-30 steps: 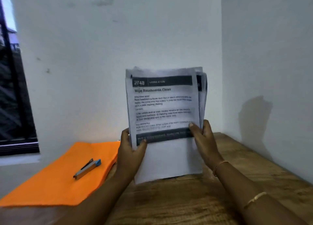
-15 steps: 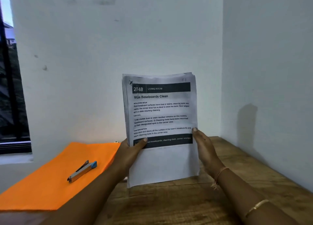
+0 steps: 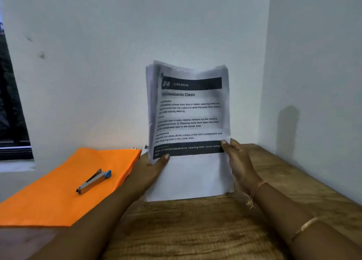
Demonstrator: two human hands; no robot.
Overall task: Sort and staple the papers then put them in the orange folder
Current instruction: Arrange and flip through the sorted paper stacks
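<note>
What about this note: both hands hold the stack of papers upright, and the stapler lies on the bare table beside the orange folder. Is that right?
Not quite. In the head view the stapler lies on top of the orange folder, not on the table beside it. The rest stands: the left hand and right hand hold the stack of papers upright.

Orange folder (image 3: 58, 197) on wooden table (image 3: 195, 232)
</note>
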